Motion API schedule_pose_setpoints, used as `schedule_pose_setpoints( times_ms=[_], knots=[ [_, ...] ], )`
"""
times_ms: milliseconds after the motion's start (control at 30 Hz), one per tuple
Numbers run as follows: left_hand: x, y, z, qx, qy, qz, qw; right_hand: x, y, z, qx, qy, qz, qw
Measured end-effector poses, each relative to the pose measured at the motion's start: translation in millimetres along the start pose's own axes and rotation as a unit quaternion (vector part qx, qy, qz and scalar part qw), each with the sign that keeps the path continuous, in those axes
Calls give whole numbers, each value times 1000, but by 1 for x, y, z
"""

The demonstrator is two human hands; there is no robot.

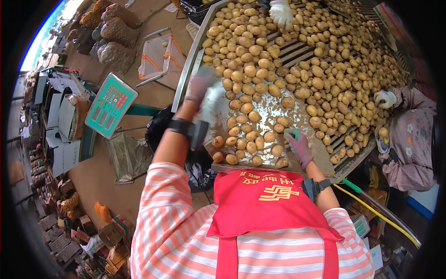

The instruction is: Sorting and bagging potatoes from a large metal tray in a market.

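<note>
Many potatoes [251,71] lie on a metal sorting table [223,100], spread thinly over its near, worn sheet-metal end. My left hand [203,83], in a thin glove, is over the table's left edge beside the potatoes, smeared by motion; its fingers cannot be made out. My right hand [299,145], in a purple glove with green fingertips, hovers low over the metal at the near right. Its fingers are slightly bent and apart, and I see nothing in them. A few loose potatoes [278,128] lie just left of it.
A co-worker's white-gloved hand [281,14] reaches in at the far side. At right, another person's gloved hand [384,99] rests by the potatoes. A green scale [111,106] stands left, near a framed mesh screen [160,58] and filled sacks [118,30]. A yellow hose [376,214] runs at right.
</note>
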State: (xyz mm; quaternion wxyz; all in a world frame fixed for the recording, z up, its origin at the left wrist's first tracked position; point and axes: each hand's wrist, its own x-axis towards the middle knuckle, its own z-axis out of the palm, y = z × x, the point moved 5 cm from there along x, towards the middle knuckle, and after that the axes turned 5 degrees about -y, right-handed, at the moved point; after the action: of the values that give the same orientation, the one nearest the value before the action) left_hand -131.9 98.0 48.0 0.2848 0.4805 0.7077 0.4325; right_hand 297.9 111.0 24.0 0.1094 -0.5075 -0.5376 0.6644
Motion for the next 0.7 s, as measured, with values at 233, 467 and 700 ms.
schedule_pose_setpoints(
  times_ms=[233,467,700],
  knots=[
    [-40,90,194,490,-275,20,827,-2,-28,-6,-19,38,-38,998],
    [-62,78,189,411,-251,-45,875,54,-102,-29,-217,65,-148,963],
    [-79,29,107,-50,49,-254,964,80,-108,3,-671,146,-120,717]
  ],
)
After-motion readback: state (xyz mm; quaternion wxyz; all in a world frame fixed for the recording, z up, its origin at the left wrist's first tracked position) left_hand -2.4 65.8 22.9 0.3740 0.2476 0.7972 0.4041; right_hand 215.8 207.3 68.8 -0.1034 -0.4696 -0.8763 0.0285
